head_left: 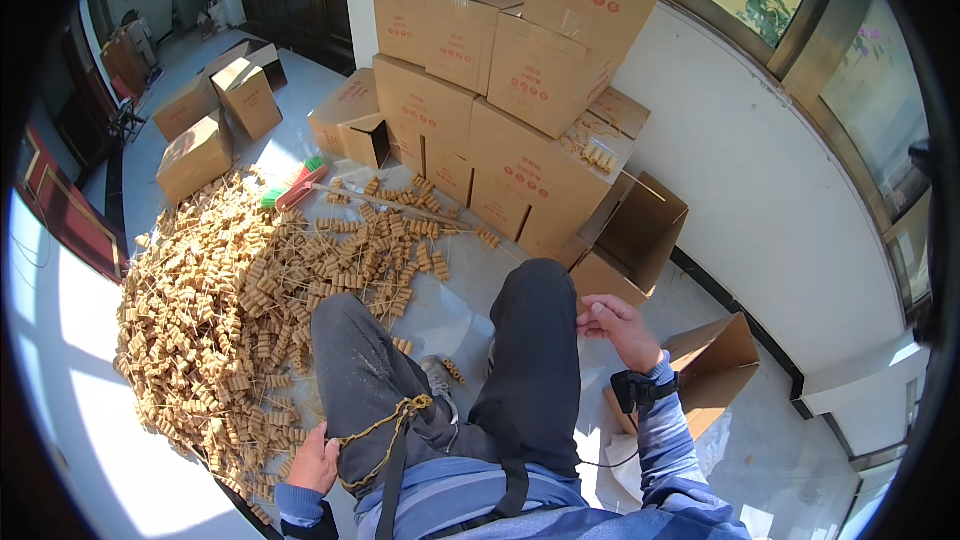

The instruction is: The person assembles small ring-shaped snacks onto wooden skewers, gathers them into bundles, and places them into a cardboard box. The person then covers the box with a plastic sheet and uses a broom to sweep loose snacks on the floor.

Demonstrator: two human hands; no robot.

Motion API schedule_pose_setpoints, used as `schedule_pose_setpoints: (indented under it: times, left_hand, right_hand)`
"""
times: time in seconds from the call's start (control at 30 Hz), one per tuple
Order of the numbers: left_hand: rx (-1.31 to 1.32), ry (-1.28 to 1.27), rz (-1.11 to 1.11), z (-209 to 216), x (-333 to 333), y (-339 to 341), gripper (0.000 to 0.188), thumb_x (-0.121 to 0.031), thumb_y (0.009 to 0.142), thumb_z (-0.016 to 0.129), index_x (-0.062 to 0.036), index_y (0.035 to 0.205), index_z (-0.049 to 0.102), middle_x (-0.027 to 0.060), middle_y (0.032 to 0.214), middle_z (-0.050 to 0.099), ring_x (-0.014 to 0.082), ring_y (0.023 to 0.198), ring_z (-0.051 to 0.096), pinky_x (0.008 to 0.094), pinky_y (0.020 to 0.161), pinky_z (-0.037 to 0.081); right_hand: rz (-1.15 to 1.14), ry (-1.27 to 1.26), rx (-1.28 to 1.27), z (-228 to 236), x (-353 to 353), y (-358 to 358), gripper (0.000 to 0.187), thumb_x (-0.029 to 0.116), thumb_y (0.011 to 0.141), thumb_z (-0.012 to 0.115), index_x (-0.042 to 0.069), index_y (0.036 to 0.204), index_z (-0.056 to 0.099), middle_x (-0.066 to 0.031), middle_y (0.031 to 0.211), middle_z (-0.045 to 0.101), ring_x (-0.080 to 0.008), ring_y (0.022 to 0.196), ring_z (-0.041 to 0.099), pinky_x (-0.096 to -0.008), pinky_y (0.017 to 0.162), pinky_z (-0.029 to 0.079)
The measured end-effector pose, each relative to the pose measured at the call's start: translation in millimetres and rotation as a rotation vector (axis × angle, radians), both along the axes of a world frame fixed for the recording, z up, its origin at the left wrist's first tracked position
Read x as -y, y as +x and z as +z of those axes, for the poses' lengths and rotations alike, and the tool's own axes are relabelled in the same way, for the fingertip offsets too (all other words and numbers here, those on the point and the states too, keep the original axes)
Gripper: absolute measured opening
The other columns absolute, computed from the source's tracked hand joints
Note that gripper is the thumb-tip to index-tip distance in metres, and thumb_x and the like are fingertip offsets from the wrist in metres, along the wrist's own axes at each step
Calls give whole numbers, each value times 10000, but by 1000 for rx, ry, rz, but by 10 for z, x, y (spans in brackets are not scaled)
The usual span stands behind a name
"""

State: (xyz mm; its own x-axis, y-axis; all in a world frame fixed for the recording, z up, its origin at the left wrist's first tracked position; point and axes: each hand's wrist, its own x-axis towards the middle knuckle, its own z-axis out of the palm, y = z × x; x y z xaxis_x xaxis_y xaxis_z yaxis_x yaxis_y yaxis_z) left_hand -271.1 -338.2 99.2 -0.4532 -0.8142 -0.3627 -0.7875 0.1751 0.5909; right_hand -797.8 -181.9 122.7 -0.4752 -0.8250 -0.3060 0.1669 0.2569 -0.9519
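Note:
My right hand (618, 328) is beside my right knee, its fingers loosely bent and apart, with nothing visible in them. A black strap device (642, 392) is round that wrist. My left hand (316, 462) is by the outer side of my left thigh; its fingers are partly hidden. A twisted yellow cord (402, 408) lies across my lap, knotted near the middle, and one end runs close to my left hand. Whether the hand grips it I cannot tell. A large heap of ribbed light-brown pieces on thin sticks (215, 310) spreads on the floor to my left.
Stacked cardboard boxes (525, 165) rise ahead. An open carton (640, 240) stands beyond my right knee and another open carton (712, 370) to the right. More boxes (195, 155) stand far left. A broom with red and green head (298, 185) lies by the heap.

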Motion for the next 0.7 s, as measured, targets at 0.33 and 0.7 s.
schedule_pose_setpoints:
  times: [0.33, 0.7]
  left_hand:
    - [-110, -174, -56, 53, 51, -292, 603, -229, 942, 654, 41, 1430, 424, 313, 1478, 395, 462, 1380, 385, 458, 1164, 319]
    - [92, -495, -116, -167, 830, -1160, 834, -277, 795, 796, -117, 1498, 376, 277, 1577, 214, 535, 1397, 274, 599, 1134, 291]
  right_hand:
    - [-143, 70, 87, -529, 98, -147, 276, 268, 1060, 524, 93, 1240, 639, 4, 919, 661, -112, 834, 634, -260, 808, 522]
    - [435, 229, -726, -140, 2157, -939, 260, 224, 1052, 515, 38, 1195, 626, -35, 881, 642, -113, 794, 611, -274, 738, 506]
